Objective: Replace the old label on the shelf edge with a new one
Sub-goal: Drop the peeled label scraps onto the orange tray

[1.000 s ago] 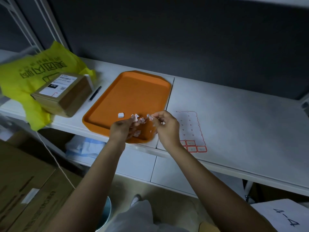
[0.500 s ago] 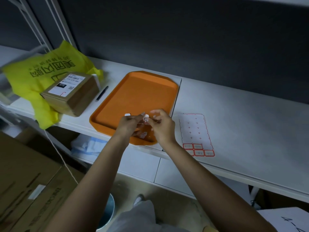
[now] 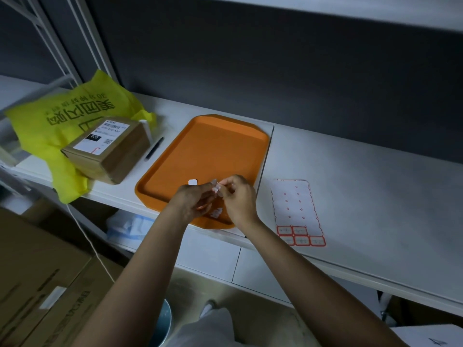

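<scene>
1. Head view: the left hand and right hand meet over the near end of an orange tray, toward the 5 o'clock corner of the tray.
2. The fingers of the right hand are curled and pinch a small pale label scrap. The left hand's fingertips close on the same scrap from the 9 o'clock side.
3. A small white label piece lies on the tray floor just at 10 o'clock from the left hand. More pale scraps lie on the tray below the hands.
4. The tray rests on a white shelf. At 3 o'clock from the tray a label sheet lies flat on the shelf, mostly peeled. Red-bordered labels remain only at its near end.
5. At 9 o'clock from the tray lie a black pen and then a cardboard parcel bearing a printed shipping label. The parcel rests on a yellow bag.
6. Below the shelf, at 7 o'clock in the picture, stand brown cartons, with a pale cord hanging in front of them.
</scene>
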A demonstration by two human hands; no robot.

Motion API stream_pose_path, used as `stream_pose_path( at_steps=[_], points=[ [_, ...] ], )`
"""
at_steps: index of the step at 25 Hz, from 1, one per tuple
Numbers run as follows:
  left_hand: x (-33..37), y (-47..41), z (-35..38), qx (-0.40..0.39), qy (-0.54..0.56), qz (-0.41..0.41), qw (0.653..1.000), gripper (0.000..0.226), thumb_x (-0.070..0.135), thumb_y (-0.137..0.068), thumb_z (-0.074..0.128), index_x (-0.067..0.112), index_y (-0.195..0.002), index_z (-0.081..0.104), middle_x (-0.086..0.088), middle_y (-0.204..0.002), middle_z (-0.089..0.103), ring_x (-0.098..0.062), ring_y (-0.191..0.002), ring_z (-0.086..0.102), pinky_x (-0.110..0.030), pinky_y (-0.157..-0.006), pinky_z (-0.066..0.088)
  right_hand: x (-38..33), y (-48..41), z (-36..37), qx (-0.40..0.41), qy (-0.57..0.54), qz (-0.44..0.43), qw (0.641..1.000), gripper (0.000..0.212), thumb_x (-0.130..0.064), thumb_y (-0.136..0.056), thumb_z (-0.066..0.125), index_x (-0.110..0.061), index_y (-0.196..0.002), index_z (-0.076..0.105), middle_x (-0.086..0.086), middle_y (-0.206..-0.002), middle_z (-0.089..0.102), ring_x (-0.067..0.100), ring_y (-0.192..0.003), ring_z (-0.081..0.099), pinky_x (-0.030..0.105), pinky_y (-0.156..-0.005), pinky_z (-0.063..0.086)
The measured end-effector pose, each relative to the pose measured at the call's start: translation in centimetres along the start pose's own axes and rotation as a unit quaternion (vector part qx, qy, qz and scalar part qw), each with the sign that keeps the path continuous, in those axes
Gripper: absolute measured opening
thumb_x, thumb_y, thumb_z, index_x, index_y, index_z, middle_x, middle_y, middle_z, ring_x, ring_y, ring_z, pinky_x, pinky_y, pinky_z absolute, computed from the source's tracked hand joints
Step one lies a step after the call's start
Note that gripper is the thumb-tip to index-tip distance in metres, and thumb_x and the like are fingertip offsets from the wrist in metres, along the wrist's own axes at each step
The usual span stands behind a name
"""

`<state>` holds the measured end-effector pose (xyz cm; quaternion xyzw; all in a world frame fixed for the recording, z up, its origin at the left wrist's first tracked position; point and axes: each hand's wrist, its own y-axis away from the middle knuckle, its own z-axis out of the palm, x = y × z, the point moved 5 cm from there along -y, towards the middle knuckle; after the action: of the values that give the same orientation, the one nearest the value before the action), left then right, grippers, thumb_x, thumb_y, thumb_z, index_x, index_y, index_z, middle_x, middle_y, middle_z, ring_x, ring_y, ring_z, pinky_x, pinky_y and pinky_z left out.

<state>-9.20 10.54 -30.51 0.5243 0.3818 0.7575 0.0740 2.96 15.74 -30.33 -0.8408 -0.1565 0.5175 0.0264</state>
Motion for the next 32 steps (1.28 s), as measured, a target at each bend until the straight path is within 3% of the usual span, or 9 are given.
stream_pose_path(
  at_steps=[5, 9, 12, 14, 16, 19, 23, 28, 32],
  points=[
    [0.2, -0.4, 0.4, 0.026, 0.045, 0.012, 0.999, 0.020, 0.021, -0.083, 0.077, 0.006, -0.078, 0.065, -0.008, -0.077, 0.063, -0.016, -0.069, 0.054, -0.025, -0.066, 0.046, -0.1, -0.3, -0.1, 0.003, -0.056, -0.010, 0.998, 0.006, -0.014, -0.087, 0.068, -0.017, -0.083, 0.065, -0.007, -0.079, 0.070, 0.005, -0.073, 0.066, 0.016, -0.065, 0.052],
    [1.2, -0.8, -1.3, 0.071, 0.003, 0.094, 0.993, 0.016, 0.030, -0.083, 0.077, 0.018, -0.087, 0.068, 0.004, -0.088, 0.067, -0.011, -0.084, 0.060, -0.025, -0.072, 0.052, 0.7, -1.0, -0.8, 0.027, -0.065, 0.006, 0.998, 0.007, -0.014, -0.082, 0.074, -0.019, -0.080, 0.069, -0.014, -0.076, 0.066, -0.005, -0.071, 0.061, 0.005, -0.063, 0.044],
    [1.5, -1.0, -2.1, 0.102, -0.043, 0.150, 0.982, 0.014, 0.025, -0.077, 0.081, 0.016, -0.085, 0.073, 0.001, -0.088, 0.073, -0.014, -0.090, 0.067, -0.026, -0.065, 0.053, 1.8, -2.3, -0.8, 0.000, -0.010, 0.048, 0.999, 0.002, -0.013, -0.082, 0.074, -0.014, -0.084, 0.075, -0.006, -0.083, 0.073, 0.004, -0.078, 0.067, 0.019, -0.072, 0.054],
    [1.8, -1.0, -2.3, 0.120, -0.092, 0.205, 0.967, 0.011, 0.021, -0.078, 0.081, 0.013, -0.082, 0.075, -0.006, -0.088, 0.075, -0.020, -0.092, 0.070, -0.032, -0.075, 0.056, 2.1, -2.8, -0.1, -0.051, 0.053, 0.065, 0.995, 0.008, -0.017, -0.087, 0.069, -0.015, -0.088, 0.077, -0.004, -0.089, 0.075, 0.009, -0.080, 0.068, 0.028, -0.073, 0.056],
    [1.9, -1.2, -2.3, 0.124, -0.134, 0.248, 0.951, 0.007, 0.019, -0.080, 0.079, 0.013, -0.082, 0.076, -0.006, -0.088, 0.075, -0.020, -0.091, 0.070, -0.032, -0.081, 0.055, 2.1, -2.9, 0.4, -0.083, 0.140, 0.067, 0.984, 0.012, -0.025, -0.089, 0.065, -0.021, -0.089, 0.077, -0.007, -0.091, 0.074, 0.010, -0.079, 0.067, 0.025, -0.065, 0.053],
    [2.4, -1.4, -1.8, 0.135, -0.227, 0.305, 0.915, 0.007, 0.021, -0.082, 0.077, 0.021, -0.075, 0.075, 0.004, -0.083, 0.074, -0.006, -0.083, 0.066, -0.015, -0.070, 0.046, 1.9, -3.0, 0.5, -0.070, 0.267, 0.045, 0.960, 0.014, -0.029, -0.090, 0.063, -0.025, -0.091, 0.076, -0.008, -0.090, 0.073, 0.013, -0.079, 0.066, 0.020, -0.059, 0.041],
    [2.5, -2.2, -1.8, 0.157, -0.251, 0.290, 0.910, 0.020, 0.030, -0.075, 0.082, 0.014, -0.080, 0.071, 0.004, -0.079, 0.071, -0.007, -0.076, 0.063, -0.022, -0.067, 0.047, 1.9, -3.0, 1.4, -0.065, 0.369, 0.009, 0.927, 0.014, -0.018, -0.094, 0.057, -0.022, -0.100, 0.069, -0.002, -0.099, 0.069, 0.017, -0.086, 0.065, 0.023, -0.063, 0.046],
    [1.6, -2.1, -1.9, 0.176, -0.261, 0.272, 0.909, 0.025, 0.037, -0.072, 0.084, 0.021, -0.074, 0.065, 0.012, -0.070, 0.067, -0.001, -0.070, 0.060, -0.021, -0.058, 0.043, 2.2, -3.1, 1.3, -0.078, 0.336, -0.010, 0.939, 0.016, -0.014, -0.094, 0.056, -0.019, -0.097, 0.070, 0.001, -0.099, 0.069, 0.019, -0.085, 0.065, 0.027, -0.068, 0.053],
    [1.5, -1.8, -1.8, 0.171, -0.259, 0.290, 0.905, 0.024, 0.037, -0.068, 0.086, 0.024, -0.061, 0.066, 0.019, -0.059, 0.066, 0.003, -0.069, 0.062, -0.016, -0.060, 0.042, 1.8, -3.6, 0.0, -0.059, 0.197, 0.013, 0.979, 0.017, -0.014, -0.091, 0.058, -0.020, -0.089, 0.073, 0.000, -0.099, 0.067, 0.018, -0.081, 0.066, 0.030, -0.071, 0.055]
  ],
)
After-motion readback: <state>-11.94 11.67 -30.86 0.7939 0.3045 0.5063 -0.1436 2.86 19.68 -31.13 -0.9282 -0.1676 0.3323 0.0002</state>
